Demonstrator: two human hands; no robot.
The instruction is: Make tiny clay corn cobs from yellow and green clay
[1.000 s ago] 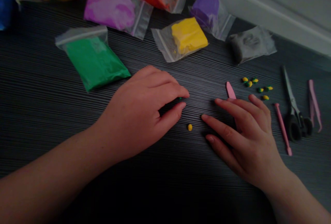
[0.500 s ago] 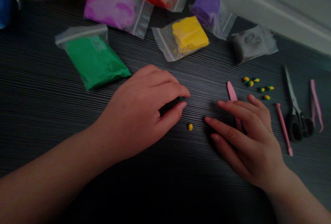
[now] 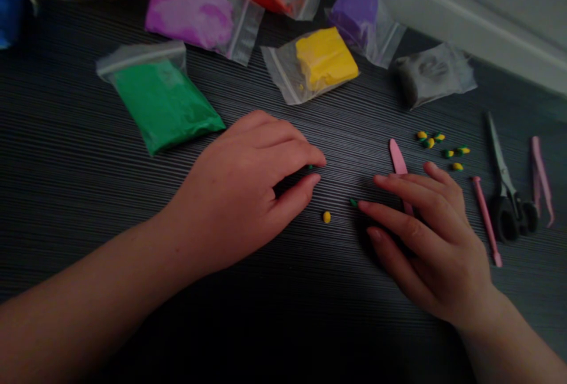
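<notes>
My left hand (image 3: pixel 245 186) rests on the dark table with curved fingers, a gap showing between thumb and forefinger. A tiny green clay bit (image 3: pixel 310 166) peeks out by its forefinger, mostly hidden. Just below those fingertips lies a small yellow clay ball (image 3: pixel 326 217). On the right, my right hand (image 3: pixel 425 233) is open, fingers spread low over the table. Its forefinger tip meets a small flattened green clay piece (image 3: pixel 353 202). Under that hand's fingers passes a pink modelling knife (image 3: pixel 398 158), partly covered.
Small yellow-and-green clay pieces (image 3: pixel 429 143) lie beyond my right hand. Farther right are a pink stick tool (image 3: pixel 486 221), scissors (image 3: pixel 502 177) and pink tweezers (image 3: pixel 538 171). Bagged green clay (image 3: pixel 163 103), yellow clay (image 3: pixel 325 59) and grey clay (image 3: pixel 432 74) lie across the back.
My right hand has drawn back slightly to the right, so the green piece at its forefinger tip now shows. My left hand and the yellow ball stay practically in place.
</notes>
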